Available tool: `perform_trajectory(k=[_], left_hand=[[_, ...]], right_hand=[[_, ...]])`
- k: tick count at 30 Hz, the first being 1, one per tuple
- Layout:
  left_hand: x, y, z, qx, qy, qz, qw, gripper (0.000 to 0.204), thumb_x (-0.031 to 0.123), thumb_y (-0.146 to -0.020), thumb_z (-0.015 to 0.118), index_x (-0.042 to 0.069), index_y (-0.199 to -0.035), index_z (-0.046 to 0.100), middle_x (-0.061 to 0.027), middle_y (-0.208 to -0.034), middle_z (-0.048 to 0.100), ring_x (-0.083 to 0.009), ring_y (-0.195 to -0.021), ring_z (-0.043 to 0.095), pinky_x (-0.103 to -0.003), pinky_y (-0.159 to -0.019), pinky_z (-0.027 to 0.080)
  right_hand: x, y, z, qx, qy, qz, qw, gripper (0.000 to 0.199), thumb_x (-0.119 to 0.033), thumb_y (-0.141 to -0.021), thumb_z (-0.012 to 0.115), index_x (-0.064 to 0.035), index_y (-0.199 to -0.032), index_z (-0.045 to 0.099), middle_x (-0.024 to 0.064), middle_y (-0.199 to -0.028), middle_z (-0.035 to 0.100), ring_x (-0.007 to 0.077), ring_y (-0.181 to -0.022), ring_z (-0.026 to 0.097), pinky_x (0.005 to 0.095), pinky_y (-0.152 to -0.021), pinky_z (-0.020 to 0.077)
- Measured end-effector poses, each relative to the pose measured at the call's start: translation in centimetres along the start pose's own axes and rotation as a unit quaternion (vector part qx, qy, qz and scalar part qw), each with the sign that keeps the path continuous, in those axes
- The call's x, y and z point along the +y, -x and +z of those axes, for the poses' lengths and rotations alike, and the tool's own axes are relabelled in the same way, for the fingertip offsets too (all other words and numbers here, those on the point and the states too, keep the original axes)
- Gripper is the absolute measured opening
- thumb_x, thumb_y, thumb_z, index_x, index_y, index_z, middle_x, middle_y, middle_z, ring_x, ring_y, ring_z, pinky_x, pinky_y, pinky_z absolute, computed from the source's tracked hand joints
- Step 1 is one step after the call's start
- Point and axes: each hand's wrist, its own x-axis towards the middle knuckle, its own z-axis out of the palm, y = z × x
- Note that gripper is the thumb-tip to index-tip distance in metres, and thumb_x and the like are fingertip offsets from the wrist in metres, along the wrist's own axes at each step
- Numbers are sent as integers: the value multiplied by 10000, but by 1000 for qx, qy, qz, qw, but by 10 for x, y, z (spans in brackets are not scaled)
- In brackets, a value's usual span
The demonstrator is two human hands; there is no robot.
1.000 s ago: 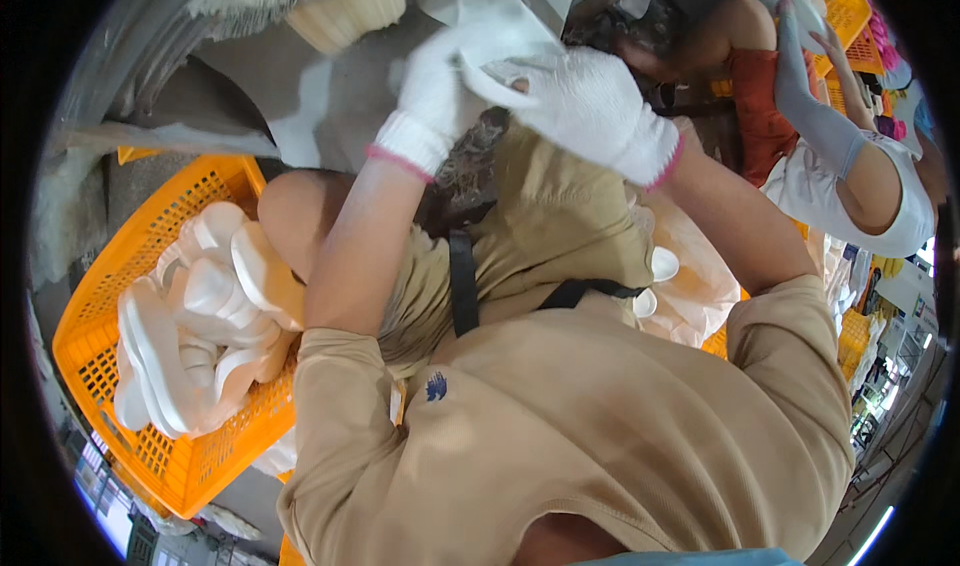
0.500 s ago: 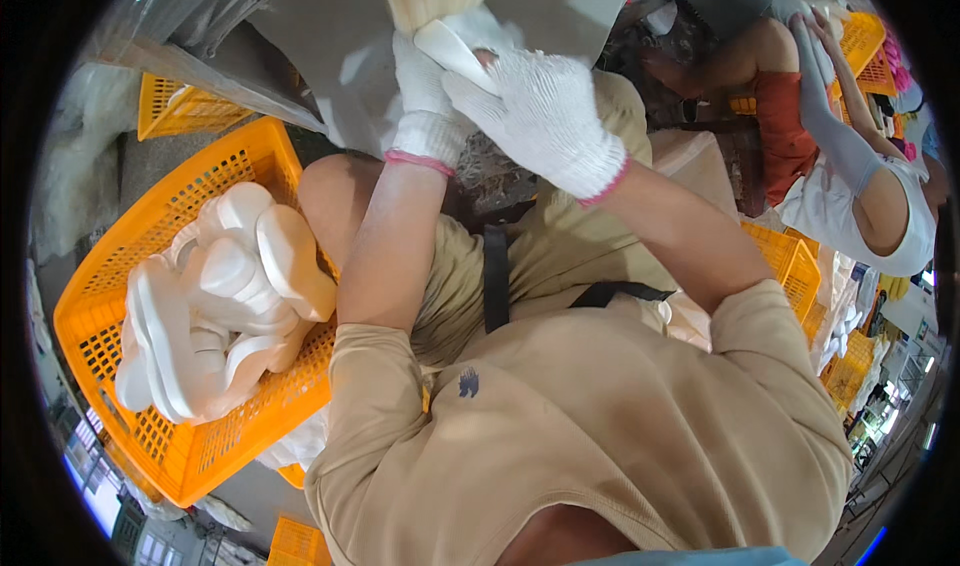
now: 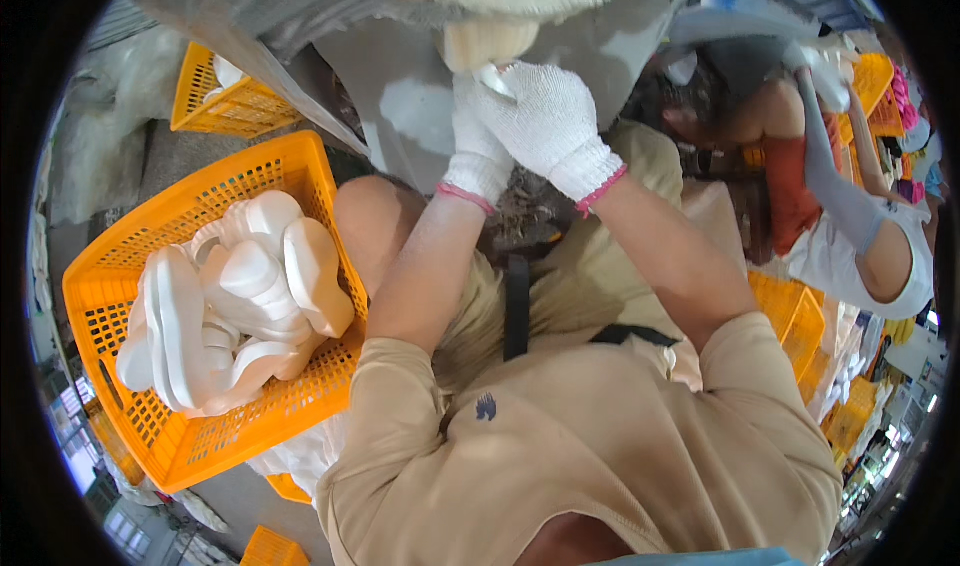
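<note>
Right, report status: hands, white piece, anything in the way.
Right hand gripping white piece, mostly hidden. Left hand close against it, fingers hidden. Beige roller just beyond, contact unclear. Orange crate left, apart from hands.

Readable text: none. Only marking I can make out is a small dark blue emblem [image 3: 485, 406] on the chest of the tan shirt [image 3: 600, 436]: irregular shape, no letters legible. Held white piece [image 3: 497, 83]: no legible print on the visible part. Orange basket [image 3: 320, 386]: same. Far right background too small and warped to read.
</note>
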Motion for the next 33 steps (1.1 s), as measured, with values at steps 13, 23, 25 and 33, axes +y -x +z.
perform_trajectory(k=[13, 23, 25, 33], left_hand=[[-9, 5, -2, -33, 333, -110, 936, 422, 360, -1101, 386, 34, -1188, 639, -106, -1078, 705, -248, -992, 681, -376, -929, 556], [46, 5, 5, 6, 390, -288, 875, 547, 479, -1082, 393, 20, -1170, 678, -73, -923, 675, -205, -851, 662, -348, -749, 564], [44, 4, 5, -31, 457, -277, 844, 571, 516, -1083, 408, 21, -1245, 644, -118, -1047, 688, -253, -937, 685, -389, -836, 579], [22, 6, -5, -55, 477, -299, 825, 756, 668, -1011, 456, -25, -1274, 600, -225, -1113, 687, -448, -1002, 687, -576, -888, 599]], right_hand=[[6, 3, -14, 3, -51, -13, 999, 450, -473, -987, 599, -43, -945, 724, 234, -813, 706, 422, -803, 712, 503, -740, 573], [14, 16, -46, -137, -90, -77, 984, 479, -486, -911, 662, -23, -1027, 702, 261, -922, 702, 460, -915, 684, 502, -817, 542], [17, 13, -48, -84, -46, -106, 990, 456, -462, -900, 664, -23, -1020, 700, 263, -903, 697, 461, -900, 684, 501, -805, 544], [25, 58, -62, -235, -124, -18, 964, 643, -495, -846, 677, -14, -1271, 627, 280, -1190, 671, 442, -1149, 635, 497, -994, 512]])
